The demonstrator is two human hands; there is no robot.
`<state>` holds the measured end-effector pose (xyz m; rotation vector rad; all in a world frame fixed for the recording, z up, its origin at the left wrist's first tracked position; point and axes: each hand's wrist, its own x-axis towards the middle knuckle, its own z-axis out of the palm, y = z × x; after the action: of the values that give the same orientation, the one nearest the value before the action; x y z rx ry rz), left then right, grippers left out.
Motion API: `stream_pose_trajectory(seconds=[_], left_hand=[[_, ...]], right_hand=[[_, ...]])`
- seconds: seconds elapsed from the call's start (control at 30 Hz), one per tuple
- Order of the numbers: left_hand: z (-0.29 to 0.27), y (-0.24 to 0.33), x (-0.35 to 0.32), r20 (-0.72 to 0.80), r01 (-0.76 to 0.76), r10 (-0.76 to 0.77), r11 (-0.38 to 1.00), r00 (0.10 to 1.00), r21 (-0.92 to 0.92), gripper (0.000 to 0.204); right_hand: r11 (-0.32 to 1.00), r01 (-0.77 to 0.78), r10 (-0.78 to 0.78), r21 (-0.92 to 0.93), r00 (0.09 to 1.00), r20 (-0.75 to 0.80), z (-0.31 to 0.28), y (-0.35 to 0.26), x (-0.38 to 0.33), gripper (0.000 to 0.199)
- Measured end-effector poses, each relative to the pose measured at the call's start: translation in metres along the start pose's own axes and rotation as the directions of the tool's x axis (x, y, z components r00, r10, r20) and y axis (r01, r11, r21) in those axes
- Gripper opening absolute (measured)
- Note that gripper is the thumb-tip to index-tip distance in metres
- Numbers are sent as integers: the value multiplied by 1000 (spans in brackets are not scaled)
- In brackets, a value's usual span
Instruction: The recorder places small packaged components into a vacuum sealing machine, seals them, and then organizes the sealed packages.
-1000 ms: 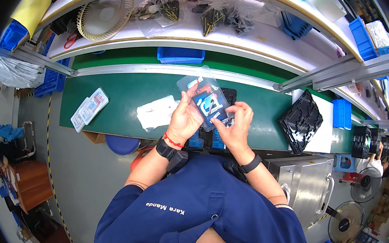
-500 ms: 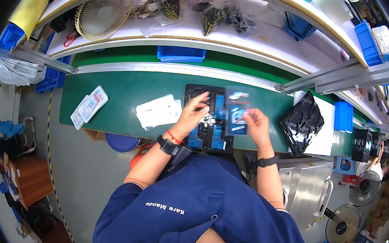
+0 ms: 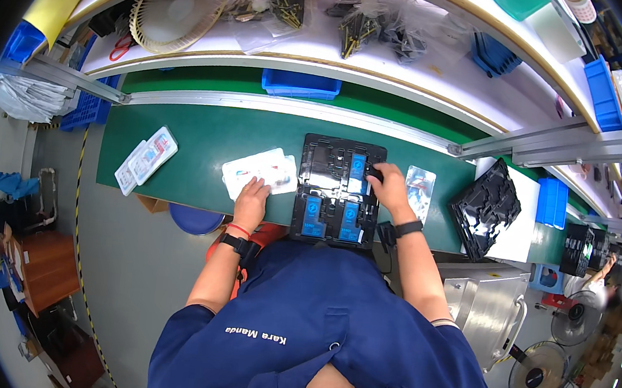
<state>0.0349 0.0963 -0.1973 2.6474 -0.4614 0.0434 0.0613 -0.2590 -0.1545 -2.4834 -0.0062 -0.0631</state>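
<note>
A black molded plastic tray (image 3: 339,189) lies on the green worktop in front of me. Flat blue items (image 3: 351,221) sit in three of its compartments; the upper left one shows bare black plastic. My right hand (image 3: 391,190) is at the tray's right rim, fingertips curled beside the upper right blue item; what they grip is hidden. Just left of the tray, my left hand (image 3: 252,201) rests with fingers stretched over a small pile of white printed packs (image 3: 259,172). To the right of the tray lies a clear printed packet (image 3: 419,190).
More white printed packs (image 3: 148,158) lie at the worktop's left end. Stacked black trays (image 3: 485,207) stand on a white sheet at the right. Along the back runs a shelf (image 3: 414,76) with bagged parts. A metal cabinet (image 3: 484,311) is close to my right arm.
My right hand has put the clear packet down right of the tray and come back to the tray's rim. My left hand has moved from above the tray onto the white packs.
</note>
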Motion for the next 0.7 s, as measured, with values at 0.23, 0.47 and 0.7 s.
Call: stream_pose_trajectory(seconds=[0.23, 0.47, 0.7], left_hand=[[-11, 2, 9, 76, 171, -167, 984, 983, -53, 22], [-44, 26, 28, -104, -66, 47, 981, 993, -182, 43], [-70, 123, 66, 446, 416, 234, 166, 864, -894, 26]], right_hand=[[982, -70, 92, -177, 989, 119, 23, -21, 35, 38], [925, -245, 160, 291, 945, 286, 6, 2, 40, 23], [691, -36, -152, 722, 969, 194, -65, -136, 20, 17]])
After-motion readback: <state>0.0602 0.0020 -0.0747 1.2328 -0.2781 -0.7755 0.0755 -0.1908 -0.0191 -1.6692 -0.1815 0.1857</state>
